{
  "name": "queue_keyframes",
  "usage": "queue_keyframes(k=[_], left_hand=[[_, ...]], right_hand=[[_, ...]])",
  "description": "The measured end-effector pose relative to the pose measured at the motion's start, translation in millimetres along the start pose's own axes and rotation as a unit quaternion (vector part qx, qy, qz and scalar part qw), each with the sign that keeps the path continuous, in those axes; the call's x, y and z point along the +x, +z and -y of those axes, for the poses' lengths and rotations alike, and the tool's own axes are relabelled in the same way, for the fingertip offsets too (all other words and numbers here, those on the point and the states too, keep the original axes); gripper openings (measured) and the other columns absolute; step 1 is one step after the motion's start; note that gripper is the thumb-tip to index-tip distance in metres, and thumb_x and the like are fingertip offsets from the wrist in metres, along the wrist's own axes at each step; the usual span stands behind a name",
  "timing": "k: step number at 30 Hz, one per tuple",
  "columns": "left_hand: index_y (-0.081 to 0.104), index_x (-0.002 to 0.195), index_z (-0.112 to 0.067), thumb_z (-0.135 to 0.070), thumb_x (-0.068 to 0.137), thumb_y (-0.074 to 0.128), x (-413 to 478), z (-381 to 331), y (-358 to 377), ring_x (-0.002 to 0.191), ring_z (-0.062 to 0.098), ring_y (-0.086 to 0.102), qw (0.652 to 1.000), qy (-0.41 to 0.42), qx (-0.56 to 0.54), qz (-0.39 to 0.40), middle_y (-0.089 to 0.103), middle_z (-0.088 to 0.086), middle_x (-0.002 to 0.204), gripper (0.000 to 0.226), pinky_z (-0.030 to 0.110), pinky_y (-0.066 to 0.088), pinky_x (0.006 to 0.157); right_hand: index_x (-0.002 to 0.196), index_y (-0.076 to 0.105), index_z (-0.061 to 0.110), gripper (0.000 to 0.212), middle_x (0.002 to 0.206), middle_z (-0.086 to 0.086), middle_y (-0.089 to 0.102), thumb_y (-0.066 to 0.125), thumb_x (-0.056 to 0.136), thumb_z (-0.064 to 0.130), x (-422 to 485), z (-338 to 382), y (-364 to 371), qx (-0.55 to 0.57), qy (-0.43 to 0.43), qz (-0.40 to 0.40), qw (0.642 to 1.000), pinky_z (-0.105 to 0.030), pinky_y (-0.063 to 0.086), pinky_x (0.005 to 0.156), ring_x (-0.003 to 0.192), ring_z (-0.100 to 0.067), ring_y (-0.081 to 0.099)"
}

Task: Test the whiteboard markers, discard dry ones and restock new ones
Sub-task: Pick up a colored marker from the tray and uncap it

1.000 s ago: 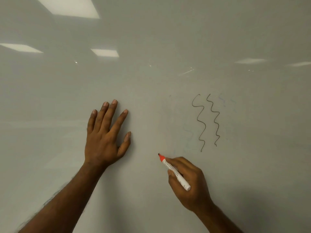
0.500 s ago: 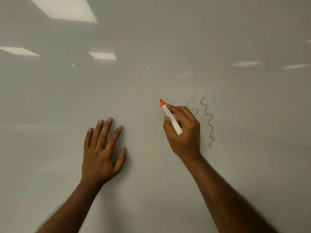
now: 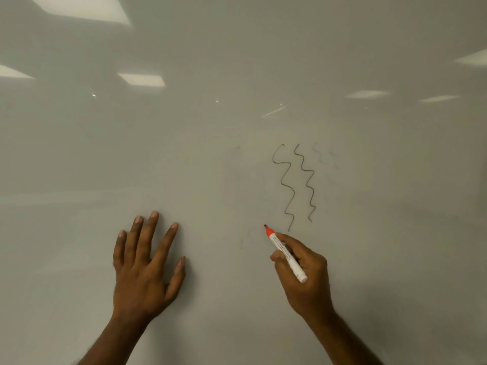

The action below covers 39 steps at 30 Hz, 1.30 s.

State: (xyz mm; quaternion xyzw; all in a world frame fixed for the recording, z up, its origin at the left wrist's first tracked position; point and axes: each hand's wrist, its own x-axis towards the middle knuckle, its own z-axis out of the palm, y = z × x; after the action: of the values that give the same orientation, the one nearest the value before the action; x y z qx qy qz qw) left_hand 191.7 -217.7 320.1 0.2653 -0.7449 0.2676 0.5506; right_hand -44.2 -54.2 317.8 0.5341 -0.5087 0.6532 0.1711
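A whiteboard [image 3: 237,75] fills the whole view. My right hand [image 3: 303,275] grips a white marker [image 3: 286,255] with a red collar, uncapped, its dark tip pointing up-left close to the board near the lower end of two dark wavy lines [image 3: 296,185]. No red line shows on the board where the tip has passed. My left hand [image 3: 143,264] lies flat on the board with its fingers spread, to the left of the marker.
Fainter bluish squiggles [image 3: 324,156] sit just right of the two dark lines. Ceiling lights are mirrored in the glossy board along its upper part. A dark edge [image 3: 484,154] runs down the far right.
My right hand with the marker went up beside the wavy lines half a second ago and has come back down below them. The left hand stays flat on the board.
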Motion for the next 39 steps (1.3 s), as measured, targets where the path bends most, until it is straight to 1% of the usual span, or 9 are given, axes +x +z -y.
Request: queue_keyframes(k=[3,5,11,14,19,24,28,33,39], left_hand=[[0.053,0.138,-0.013,-0.043,0.087,0.050,-13,-9,2,0.145,0.038,0.027,1.000,-0.005,-0.019,0.009,0.031,0.018,0.156,0.059,0.060,0.023,0.114],[0.054,0.137,-0.013,-0.042,0.087,0.051,-23,-15,3,0.144,0.037,0.029,0.999,0.000,-0.031,0.019,0.033,0.018,0.154,0.058,0.060,0.024,0.114],[0.063,0.122,-0.012,-0.033,0.084,0.058,-80,-33,5,0.127,0.033,0.049,0.991,0.016,-0.122,0.056,0.053,0.017,0.135,0.043,0.050,0.034,0.107],[0.064,0.111,-0.015,-0.031,0.087,0.056,-122,-44,5,0.110,0.026,0.057,0.976,0.020,-0.176,0.125,0.060,0.007,0.117,0.030,0.037,0.039,0.094],[0.063,0.107,-0.020,-0.029,0.087,0.055,-198,-61,11,0.100,0.015,0.055,0.934,-0.010,-0.216,0.285,0.058,-0.003,0.107,0.023,0.025,0.038,0.086],[0.063,0.108,-0.024,-0.033,0.084,0.053,-262,-70,23,0.096,0.014,0.058,0.859,-0.084,-0.229,0.450,0.058,-0.007,0.107,0.028,0.024,0.045,0.084],[0.064,0.115,-0.019,-0.024,0.085,0.058,-293,-81,30,0.105,0.020,0.058,0.808,-0.124,-0.223,0.530,0.061,-0.002,0.115,0.031,0.029,0.047,0.089],[0.057,0.128,-0.019,-0.034,0.092,0.053,-319,-93,41,0.116,0.021,0.054,0.741,-0.135,-0.203,0.626,0.055,-0.002,0.126,0.039,0.035,0.047,0.097],[0.058,0.128,-0.017,-0.025,0.093,0.047,-337,-110,50,0.118,0.024,0.055,0.721,-0.108,-0.194,0.656,0.055,0.002,0.130,0.038,0.038,0.049,0.095]], right_hand=[[0.111,0.069,0.038,0.026,0.081,0.010,0.071,0.061,0.088,0.029,-16,1,-4,0.010,0.047,0.064,0.997,-0.025,0.050,0.050,0.059,-0.017,0.062],[0.101,0.071,0.043,0.022,0.087,0.009,0.074,0.062,0.083,0.033,-22,4,-6,0.081,0.100,0.052,0.990,-0.020,0.050,0.054,0.064,-0.014,0.065],[0.099,0.070,0.011,0.023,0.080,-0.014,0.071,0.058,0.078,0.009,-56,4,-7,0.228,0.208,0.051,0.950,-0.029,0.047,0.046,0.056,-0.020,0.059],[0.100,0.071,0.003,0.026,0.078,-0.020,0.069,0.056,0.079,0.006,-87,-2,-9,0.274,0.245,0.073,0.927,-0.031,0.048,0.047,0.054,-0.028,0.055],[0.093,0.075,0.005,0.034,0.073,-0.028,0.063,0.066,0.074,0.031,-136,-21,-9,0.352,0.375,0.066,0.855,-0.031,0.047,0.049,0.052,-0.029,0.052],[0.091,0.075,0.007,0.022,0.072,-0.023,0.062,0.069,0.077,0.024,-173,-39,-10,0.343,0.486,0.045,0.803,-0.030,0.046,0.051,0.057,-0.025,0.051],[0.091,0.075,0.007,0.020,0.068,-0.018,0.064,0.055,0.093,0.003,-203,-58,-11,0.283,0.535,0.040,0.795,-0.027,0.048,0.051,0.057,-0.022,0.054],[0.092,0.073,0.006,0.019,0.065,-0.014,0.065,0.055,0.094,0.001,-236,-76,-12,0.233,0.588,0.045,0.773,-0.024,0.045,0.048,0.055,-0.018,0.055],[0.094,0.071,0.002,0.011,0.062,-0.006,0.059,0.063,0.092,0.008,-259,-91,-9,0.183,0.646,0.049,0.739,-0.022,0.045,0.048,0.054,-0.012,0.052]])
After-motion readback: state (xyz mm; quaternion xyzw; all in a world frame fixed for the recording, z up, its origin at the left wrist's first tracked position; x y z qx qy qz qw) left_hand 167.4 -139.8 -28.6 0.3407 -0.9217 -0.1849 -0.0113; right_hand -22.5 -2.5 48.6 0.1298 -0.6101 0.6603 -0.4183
